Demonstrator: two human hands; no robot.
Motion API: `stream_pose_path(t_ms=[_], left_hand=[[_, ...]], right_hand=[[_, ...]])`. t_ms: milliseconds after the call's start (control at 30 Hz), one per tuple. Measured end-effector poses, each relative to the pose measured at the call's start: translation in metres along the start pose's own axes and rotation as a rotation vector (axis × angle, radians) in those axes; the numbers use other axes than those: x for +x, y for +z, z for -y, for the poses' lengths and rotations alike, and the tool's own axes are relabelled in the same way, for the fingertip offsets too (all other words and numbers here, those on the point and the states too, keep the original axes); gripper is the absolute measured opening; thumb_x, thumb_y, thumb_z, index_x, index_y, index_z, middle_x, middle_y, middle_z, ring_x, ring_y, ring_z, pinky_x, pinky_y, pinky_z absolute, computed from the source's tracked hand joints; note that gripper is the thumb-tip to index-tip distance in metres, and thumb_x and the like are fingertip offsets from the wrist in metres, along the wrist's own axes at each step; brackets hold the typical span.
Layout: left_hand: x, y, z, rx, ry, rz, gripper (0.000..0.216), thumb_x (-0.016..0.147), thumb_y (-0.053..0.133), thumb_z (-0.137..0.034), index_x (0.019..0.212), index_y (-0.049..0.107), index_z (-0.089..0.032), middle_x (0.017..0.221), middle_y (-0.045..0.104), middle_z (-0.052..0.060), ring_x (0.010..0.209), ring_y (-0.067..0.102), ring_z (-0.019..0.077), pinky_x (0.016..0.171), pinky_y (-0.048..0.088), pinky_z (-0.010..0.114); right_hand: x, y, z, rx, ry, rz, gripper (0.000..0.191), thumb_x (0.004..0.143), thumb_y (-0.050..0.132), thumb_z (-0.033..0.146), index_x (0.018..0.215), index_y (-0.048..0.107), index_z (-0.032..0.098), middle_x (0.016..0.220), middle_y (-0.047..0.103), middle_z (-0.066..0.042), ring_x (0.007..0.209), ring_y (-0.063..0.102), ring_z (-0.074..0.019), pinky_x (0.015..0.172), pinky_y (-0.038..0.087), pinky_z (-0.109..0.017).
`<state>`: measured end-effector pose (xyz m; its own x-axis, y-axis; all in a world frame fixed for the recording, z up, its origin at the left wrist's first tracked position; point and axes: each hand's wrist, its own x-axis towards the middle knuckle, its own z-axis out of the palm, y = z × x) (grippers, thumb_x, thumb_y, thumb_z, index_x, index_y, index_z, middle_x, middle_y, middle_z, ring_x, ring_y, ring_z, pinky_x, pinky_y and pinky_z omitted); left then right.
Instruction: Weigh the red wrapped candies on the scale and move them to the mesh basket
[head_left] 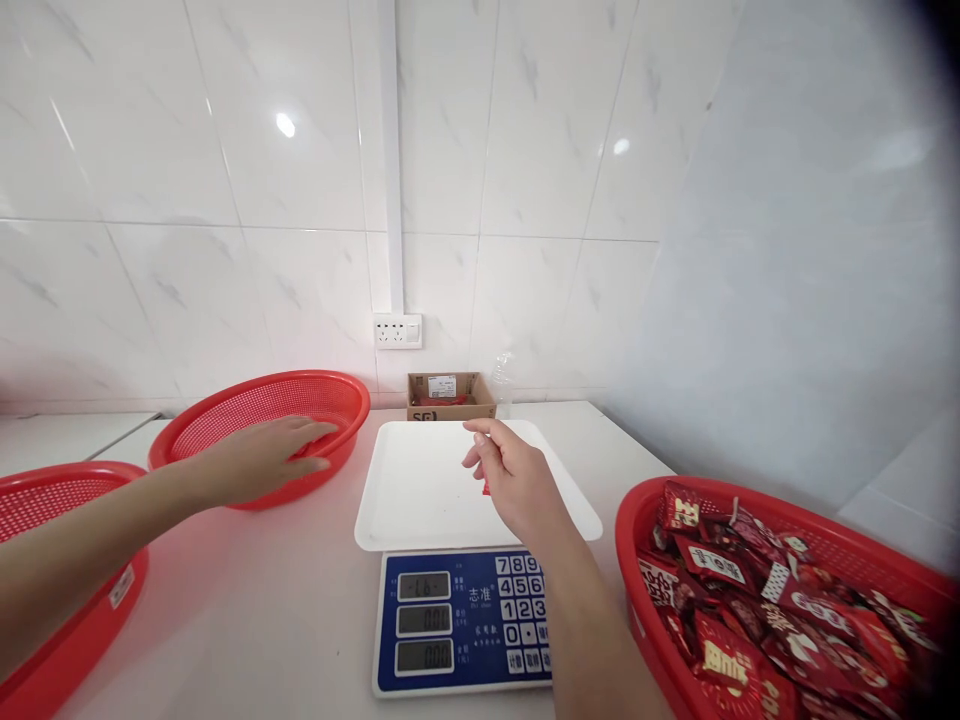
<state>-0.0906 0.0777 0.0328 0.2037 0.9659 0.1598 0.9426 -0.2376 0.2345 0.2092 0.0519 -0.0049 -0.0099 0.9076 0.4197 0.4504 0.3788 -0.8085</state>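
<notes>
My left hand (281, 455) reaches over the far red basket (176, 435) on the left, fingers stretched out and thumb apart. Something red shows between its thumb and fingers; I cannot tell whether it is a packet or the basket wall. Above the white pan (409, 490) of a scale (487, 620), my right hand (506, 465) has its fingers curled. A small red packet (486, 490) peeks out beneath those fingers, mostly hidden by the hand. The scale's blue panel has number keys, partly covered by my right forearm, and several small displays.
A red basket (637, 520) of red snack packets (750, 610) stands at the right. Another red basket (112, 620) is at the near left, partly behind my left arm. Behind the pan are a cardboard box (450, 410) and a clear plastic bottle (502, 385), by the tiled wall (525, 300).
</notes>
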Motion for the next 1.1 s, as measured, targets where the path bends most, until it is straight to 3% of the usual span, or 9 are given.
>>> stream_pose_path(t_ms=[67, 133, 233, 367, 533, 667, 733, 933, 1100], left_hand=[[0.005, -0.001, -0.036, -0.086, 0.092, 0.123, 0.045, 0.087, 0.049, -0.058, 0.120, 0.067, -0.033, 0.127, 0.068, 0.003, 0.116, 0.061, 0.0330, 0.091, 0.049, 0.041], [0.007, 0.006, -0.075, -0.208, 0.194, 0.237, 0.041, 0.088, 0.049, -0.060, 0.110, 0.070, -0.032, 0.117, 0.072, 0.000, 0.107, 0.065, 0.0258, 0.086, 0.050, 0.032], [0.010, 0.028, -0.123, -0.674, 0.357, 0.345, 0.034, 0.086, 0.057, -0.053, 0.090, 0.068, -0.021, 0.096, 0.072, 0.004, 0.092, 0.065, 0.0238, 0.079, 0.049, 0.032], [0.012, 0.063, -0.152, -0.892, 0.378, 0.262, 0.042, 0.091, 0.042, -0.058, 0.081, 0.056, -0.019, 0.083, 0.064, 0.004, 0.079, 0.061, 0.0192, 0.072, 0.051, 0.031], [0.013, 0.081, -0.150, -1.044, 0.360, 0.206, 0.052, 0.093, 0.032, -0.063, 0.072, 0.052, -0.019, 0.069, 0.057, 0.001, 0.068, 0.056, 0.0177, 0.067, 0.047, 0.031], [0.018, 0.080, -0.143, -1.080, 0.325, 0.168, 0.056, 0.095, 0.026, -0.061, 0.060, 0.044, -0.021, 0.058, 0.048, -0.001, 0.061, 0.050, 0.0163, 0.064, 0.041, 0.031], [0.021, 0.078, -0.139, -1.066, 0.321, 0.183, 0.055, 0.095, 0.030, -0.059, 0.056, 0.041, -0.021, 0.054, 0.044, -0.003, 0.057, 0.045, 0.0153, 0.061, 0.037, 0.030], [0.024, 0.070, -0.126, -0.982, 0.347, 0.232, 0.046, 0.093, 0.038, -0.054, 0.059, 0.038, -0.023, 0.057, 0.036, -0.005, 0.055, 0.034, 0.0145, 0.054, 0.031, 0.027], [0.027, 0.065, -0.106, -0.872, 0.319, 0.264, 0.052, 0.094, 0.028, -0.057, 0.057, 0.043, -0.023, 0.058, 0.047, -0.002, 0.061, 0.047, 0.0181, 0.061, 0.042, 0.031]], right_hand=[[-0.002, 0.005, 0.004, 0.089, -0.017, -0.022, 0.035, 0.097, 0.037, 0.038, 0.117, 0.062, 0.022, 0.092, 0.076, -0.006, 0.082, 0.068, -0.0203, 0.069, 0.052, -0.034], [-0.005, 0.010, 0.008, 0.247, -0.040, -0.098, 0.036, 0.099, 0.038, 0.040, 0.122, 0.059, 0.023, 0.106, 0.076, -0.008, 0.098, 0.067, -0.0207, 0.082, 0.052, -0.036], [-0.009, 0.016, 0.014, 0.499, -0.037, -0.181, 0.033, 0.099, 0.041, 0.042, 0.122, 0.059, 0.026, 0.111, 0.076, -0.006, 0.106, 0.064, -0.0197, 0.091, 0.049, -0.037], [-0.012, 0.017, 0.019, 0.642, 0.041, -0.143, 0.034, 0.097, 0.045, 0.046, 0.124, 0.058, 0.028, 0.115, 0.073, -0.007, 0.073, 0.064, -0.0157, 0.051, 0.048, -0.025], [-0.007, 0.009, 0.018, 0.589, 0.093, -0.052, 0.042, 0.089, 0.054, 0.057, 0.116, 0.055, 0.025, 0.111, 0.070, -0.007, 0.038, 0.048, -0.0066, 0.034, 0.039, -0.024], [-0.002, 0.004, 0.012, 0.391, 0.061, 0.007, 0.046, 0.084, 0.056, 0.067, 0.075, 0.051, 0.022, 0.067, 0.066, 0.000, 0.044, 0.057, -0.0115, 0.045, 0.047, -0.026], [-0.002, 0.005, 0.011, 0.348, 0.046, 0.075, 0.048, 0.087, 0.053, 0.066, 0.069, 0.048, 0.022, 0.053, 0.061, 0.003, 0.050, 0.062, -0.0147, 0.053, 0.050, -0.027], [-0.002, 0.022, 0.011, 0.356, 0.015, 0.061, 0.043, 0.089, 0.054, 0.061, 0.074, 0.054, 0.021, 0.060, 0.066, -0.001, 0.055, 0.068, -0.0180, 0.055, 0.049, -0.027], [-0.005, 0.031, 0.018, 0.416, 0.002, 0.068, 0.037, 0.095, 0.051, 0.047, 0.069, 0.055, 0.021, 0.054, 0.061, 0.002, 0.054, 0.064, -0.0145, 0.059, 0.050, -0.026]])
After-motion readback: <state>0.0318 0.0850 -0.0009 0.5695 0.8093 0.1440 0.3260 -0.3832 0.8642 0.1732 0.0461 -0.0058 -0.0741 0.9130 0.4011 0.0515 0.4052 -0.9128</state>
